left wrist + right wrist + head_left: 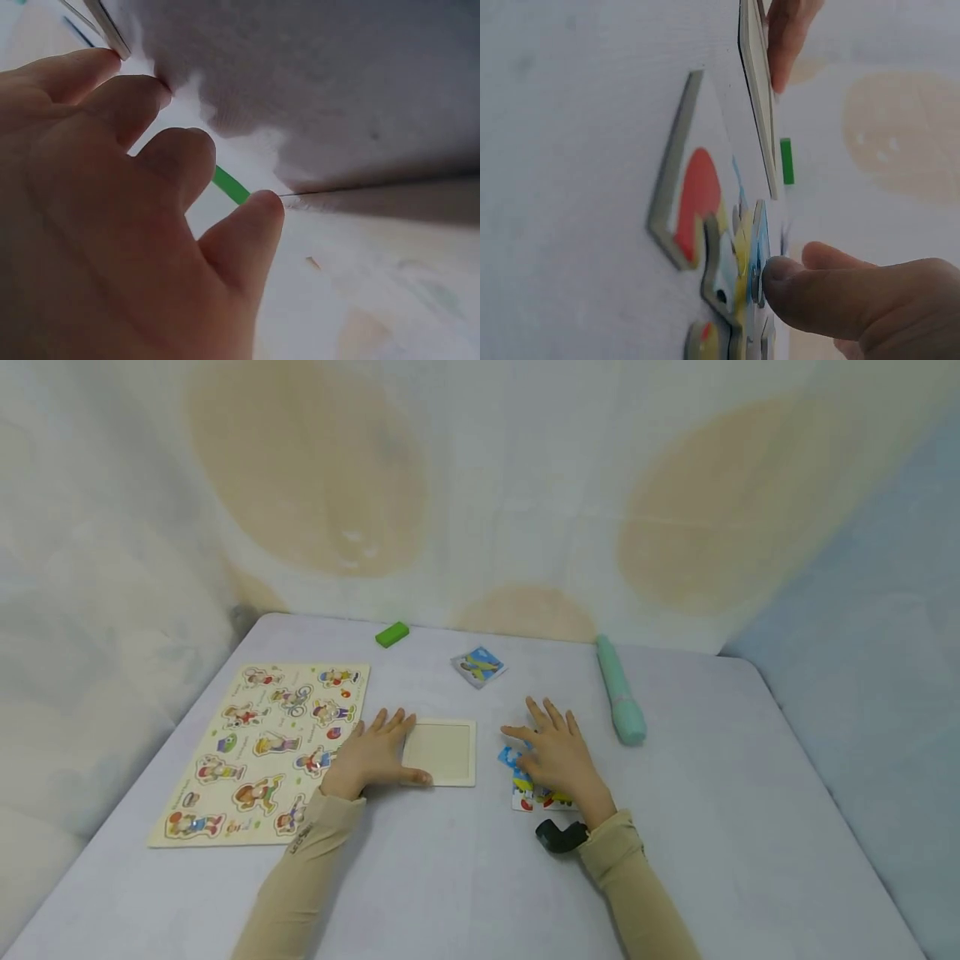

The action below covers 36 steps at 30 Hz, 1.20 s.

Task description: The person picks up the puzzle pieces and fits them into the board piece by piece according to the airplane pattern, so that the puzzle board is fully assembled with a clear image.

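On a white-covered table (712,827), a cream jigsaw tray (441,753) is spanned at its left side by the left hand (375,756), whose fingers are widely spread and curled round nothing; by this, the tray is probably steadied. Loose jigsaw pieces (522,787) are gathered just right of the tray, partly covered by the right hand (557,753). Its fingers are fanned out, with the thumb apparently against one piece; whether any grip is made cannot be told. The pieces seem to be grouped for easy reach. To the left, a sports-figure puzzle board (251,768) is laid flat. Farther back, a green block (392,634), a blue-and-yellow picture square (479,667) and a mint-green club-shaped item (619,697) are set out. The space is enclosed by pale hanging cloth (525,485), patterned with tan patches.
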### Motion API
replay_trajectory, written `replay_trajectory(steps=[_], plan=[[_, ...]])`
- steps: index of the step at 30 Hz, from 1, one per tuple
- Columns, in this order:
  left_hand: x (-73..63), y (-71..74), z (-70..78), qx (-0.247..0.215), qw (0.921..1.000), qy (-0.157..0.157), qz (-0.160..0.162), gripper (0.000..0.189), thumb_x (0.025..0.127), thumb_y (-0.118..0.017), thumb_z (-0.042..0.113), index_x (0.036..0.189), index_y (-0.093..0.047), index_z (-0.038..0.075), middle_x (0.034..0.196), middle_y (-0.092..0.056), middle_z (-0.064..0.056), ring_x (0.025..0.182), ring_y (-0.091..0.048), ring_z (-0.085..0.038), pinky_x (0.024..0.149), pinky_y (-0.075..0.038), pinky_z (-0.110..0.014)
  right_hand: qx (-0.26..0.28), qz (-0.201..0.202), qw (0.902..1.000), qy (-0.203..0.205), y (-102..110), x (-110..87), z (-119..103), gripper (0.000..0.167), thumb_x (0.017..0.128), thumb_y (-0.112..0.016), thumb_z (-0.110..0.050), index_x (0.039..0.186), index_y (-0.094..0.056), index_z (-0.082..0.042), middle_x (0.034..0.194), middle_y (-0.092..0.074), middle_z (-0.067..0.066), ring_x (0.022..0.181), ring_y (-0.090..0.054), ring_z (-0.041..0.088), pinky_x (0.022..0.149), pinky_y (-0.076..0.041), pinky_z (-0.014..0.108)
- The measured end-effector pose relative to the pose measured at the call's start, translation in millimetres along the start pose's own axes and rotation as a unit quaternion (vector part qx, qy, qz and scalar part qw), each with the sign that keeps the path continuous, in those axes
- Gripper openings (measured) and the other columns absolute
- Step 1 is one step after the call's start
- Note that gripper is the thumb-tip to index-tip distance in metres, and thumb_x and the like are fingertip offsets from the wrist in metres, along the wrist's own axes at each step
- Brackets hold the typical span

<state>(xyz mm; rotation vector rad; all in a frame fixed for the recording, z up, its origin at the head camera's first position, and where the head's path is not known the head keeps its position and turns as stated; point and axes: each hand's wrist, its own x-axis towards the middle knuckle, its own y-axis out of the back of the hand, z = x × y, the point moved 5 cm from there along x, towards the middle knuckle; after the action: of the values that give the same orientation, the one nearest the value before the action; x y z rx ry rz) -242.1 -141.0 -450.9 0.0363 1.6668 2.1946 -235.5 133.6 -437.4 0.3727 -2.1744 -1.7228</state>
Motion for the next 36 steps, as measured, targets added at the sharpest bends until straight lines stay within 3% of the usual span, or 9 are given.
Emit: replay_trajectory(steps=[5,11,16,21,23,28,36], plan=[[-1.3,0.3,0.7,0.012,0.9999,-0.003,0.010,0.120,0.063,-0.072,0.073,0.154,-0.026,0.010,0.161,-0.020,-0.015,0.149,-0.014,-0.041,0.117,-0.014,-0.066,0.007,-0.009,0.9999,0.005,-2.6,3.0,-1.9,0.037,0.089,-0.067,-0.027,0.124,-0.066,-0.034,0.159,-0.029,0.013,0.147,-0.023,0.041,0.115,-0.020,0.068],[-3.2,4.8,13.1,0.002,0.9993,-0.006,0.036,0.124,0.058,-0.080,0.067,0.151,-0.030,0.003,0.158,-0.028,-0.017,0.148,-0.022,-0.037,0.117,-0.018,-0.064,0.029,-0.023,0.9993,-0.003,-1.9,4.3,-0.6,0.028,0.089,-0.068,-0.027,0.117,-0.069,-0.029,0.157,-0.032,0.015,0.146,-0.023,0.043,0.114,-0.022,0.068],[-2.8,2.7,21.2,-0.004,0.9994,-0.018,0.030,0.125,0.057,-0.082,0.065,0.150,-0.029,0.001,0.158,-0.028,-0.018,0.148,-0.023,-0.036,0.118,-0.022,-0.061,0.051,-0.035,0.9981,-0.005,-1.5,5.8,-0.6,0.025,0.087,-0.071,-0.025,0.112,-0.068,-0.023,0.149,-0.042,0.019,0.143,-0.027,0.045,0.116,-0.023,0.064],[-2.2,0.1,22.1,-0.009,0.9995,-0.019,0.022,0.125,0.058,-0.082,0.064,0.152,-0.027,0.001,0.159,-0.026,-0.018,0.148,-0.022,-0.036,0.119,-0.021,-0.059,0.070,-0.018,0.9973,-0.014,-0.5,8.1,2.1,0.024,0.082,-0.077,-0.026,0.102,-0.065,-0.020,0.137,-0.052,0.015,0.134,-0.038,0.042,0.109,-0.033,0.060],[-1.8,-1.1,21.4,-0.008,0.9996,-0.018,0.020,0.126,0.059,-0.082,0.064,0.152,-0.026,0.002,0.159,-0.026,-0.018,0.148,-0.022,-0.036,0.119,-0.021,-0.059,0.095,-0.010,0.9951,-0.025,0.4,8.8,3.1,0.021,0.082,-0.077,-0.025,0.098,-0.064,-0.020,0.124,-0.060,0.009,0.121,-0.049,0.035,0.101,-0.042,0.055],[-0.4,-3.6,20.4,-0.004,0.9996,-0.019,0.021,0.126,0.058,-0.082,0.065,0.152,-0.025,0.002,0.159,-0.025,-0.018,0.148,-0.023,-0.036,0.119,-0.021,-0.059,0.210,-0.029,0.9755,-0.059,-0.1,8.7,4.1,0.014,0.085,-0.072,-0.018,0.094,-0.062,-0.017,0.090,-0.066,-0.001,0.084,-0.058,0.015,0.077,-0.049,0.032],[-0.3,-6.9,21.9,-0.016,0.9995,-0.023,0.017,0.126,0.059,-0.083,0.062,0.152,-0.024,0.002,0.159,-0.024,-0.018,0.148,-0.023,-0.036,0.120,-0.021,-0.057,0.331,-0.027,0.9389,-0.092,2.1,12.5,1.7,0.015,0.087,-0.071,-0.014,0.098,-0.062,-0.007,0.089,-0.067,0.007,0.076,-0.058,0.014,0.069,-0.050,0.024]])
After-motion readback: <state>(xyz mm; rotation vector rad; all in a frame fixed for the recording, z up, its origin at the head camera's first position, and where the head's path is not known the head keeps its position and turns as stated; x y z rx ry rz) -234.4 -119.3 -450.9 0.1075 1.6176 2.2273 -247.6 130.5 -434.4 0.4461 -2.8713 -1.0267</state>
